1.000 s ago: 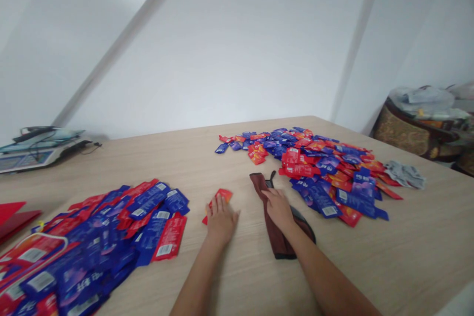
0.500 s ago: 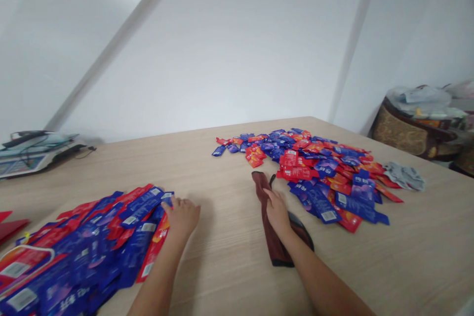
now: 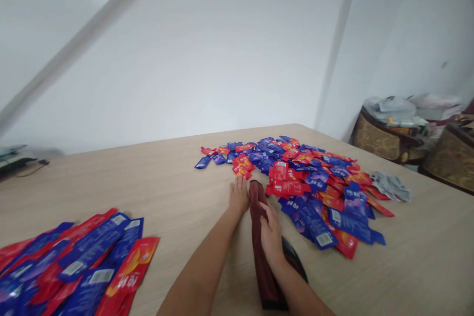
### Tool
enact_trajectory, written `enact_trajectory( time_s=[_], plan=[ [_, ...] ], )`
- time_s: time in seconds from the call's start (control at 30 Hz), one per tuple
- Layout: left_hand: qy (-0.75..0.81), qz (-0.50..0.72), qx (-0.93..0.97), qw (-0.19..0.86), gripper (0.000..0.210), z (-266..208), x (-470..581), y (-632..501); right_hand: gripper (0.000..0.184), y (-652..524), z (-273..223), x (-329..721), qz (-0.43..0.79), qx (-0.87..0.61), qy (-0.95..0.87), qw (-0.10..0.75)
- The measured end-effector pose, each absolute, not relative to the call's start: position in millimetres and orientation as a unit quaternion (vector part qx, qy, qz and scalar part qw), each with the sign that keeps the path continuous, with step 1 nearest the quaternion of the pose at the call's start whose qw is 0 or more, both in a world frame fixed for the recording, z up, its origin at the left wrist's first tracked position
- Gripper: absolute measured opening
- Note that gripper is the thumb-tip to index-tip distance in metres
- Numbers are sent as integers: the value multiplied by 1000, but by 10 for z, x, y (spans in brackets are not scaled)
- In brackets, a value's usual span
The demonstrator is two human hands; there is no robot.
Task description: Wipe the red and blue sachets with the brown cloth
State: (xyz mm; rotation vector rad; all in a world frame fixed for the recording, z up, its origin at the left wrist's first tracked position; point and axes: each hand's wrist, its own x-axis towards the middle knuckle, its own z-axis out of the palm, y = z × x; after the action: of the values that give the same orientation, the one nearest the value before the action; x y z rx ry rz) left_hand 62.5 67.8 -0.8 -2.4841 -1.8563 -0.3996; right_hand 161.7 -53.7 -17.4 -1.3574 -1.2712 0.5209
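Note:
A long, folded maroon cloth piece with black edging (image 3: 258, 247) lies on the table in front of me. My right hand (image 3: 272, 234) is closed on its right side, thumb on top. Under my right wrist shows a dark, glossy rounded thing (image 3: 292, 256), partly hidden by the arm. My left hand (image 3: 239, 196) rests flat with fingers stretched out, just left of the cloth's far end. Its fingertips come close to a small red and orange packet (image 3: 242, 164) at the near edge of the packet pile.
A spread pile of red and blue packets (image 3: 314, 177) lies right of the cloth, with a grey crumpled cloth (image 3: 391, 186) beside it. Larger red and blue pouches (image 3: 85, 261) overlap at front left. Patterned chairs (image 3: 381, 133), one holding bags, stand beyond the table's right edge.
My left hand has gone from the left pouches across to the cloth's far end. My right hand stays on the cloth. The view has turned to the right.

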Motion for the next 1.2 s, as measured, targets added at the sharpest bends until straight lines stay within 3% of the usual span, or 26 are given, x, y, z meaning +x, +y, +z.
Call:
enact_trajectory(
  time_s=[0.27, 0.4, 0.63, 0.73, 0.83, 0.97, 1.2],
  plan=[
    [-539, -90, -837, -17, 51, 50, 606, 935, 43, -515, -168, 1614, 222, -583, -535, 570],
    [-519, -117, -846, -40, 46, 29, 314, 473, 43, -533, -138, 1627, 220, -586, -529, 573],
    [-421, -165, -873, -184, 50, 40, -308, -771, 46, -687, 26, 1575, 168, -515, -615, 572],
    [-388, -174, -877, -222, 47, 141, -510, -1187, 48, -870, 123, 1449, 158, -435, -707, 534],
    [-375, -199, -873, -241, 41, 233, -642, -1433, 48, -1072, 188, 1269, 172, -346, -817, 428],
    [-431, -231, -851, -191, 37, 224, -607, -1543, 47, -1187, 188, 1093, 164, -371, -862, 304],
    [-537, -168, -826, 12, 52, -124, -160, -1594, 47, -1098, 113, 1125, 130, -444, -851, 250]
  ],
)
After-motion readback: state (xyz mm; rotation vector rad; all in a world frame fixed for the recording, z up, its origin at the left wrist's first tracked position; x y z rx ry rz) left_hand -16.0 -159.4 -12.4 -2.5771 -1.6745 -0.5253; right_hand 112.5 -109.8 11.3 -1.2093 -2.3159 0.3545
